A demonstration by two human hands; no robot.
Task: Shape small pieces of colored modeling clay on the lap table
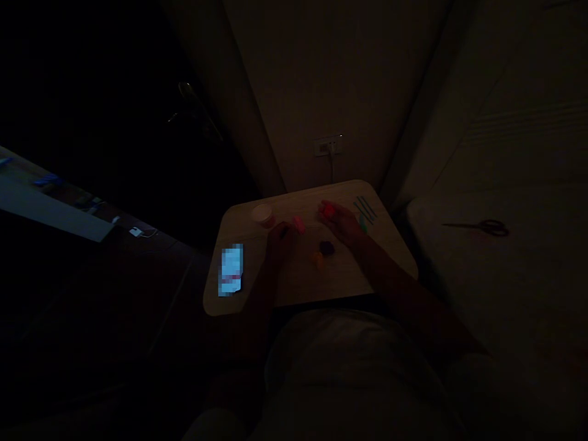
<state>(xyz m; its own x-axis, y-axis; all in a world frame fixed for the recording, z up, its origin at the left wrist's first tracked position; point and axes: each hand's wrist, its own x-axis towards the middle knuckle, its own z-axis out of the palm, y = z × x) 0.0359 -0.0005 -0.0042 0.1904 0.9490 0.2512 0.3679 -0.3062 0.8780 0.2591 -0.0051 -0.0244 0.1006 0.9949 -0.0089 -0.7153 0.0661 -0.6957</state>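
Note:
The scene is very dark. A small wooden lap table (386, 257) lies across my lap. My right hand (340, 223) rests on it with its fingers curled round a small red lump (329, 211). My left hand (279, 237) lies on the table beside a pink lump (299, 223); its fingers are too dim to read. A dark purple lump (326, 248) and an orange lump (318, 260) sit between my hands. Thin blue-green sticks (365, 209) lie at the table's far right corner.
A small pale cup (263, 215) stands at the table's far left. A lit phone (231, 269) lies at the near left. Scissors (487, 227) lie on the bed to the right. A wall socket (327, 146) with a cable is behind the table.

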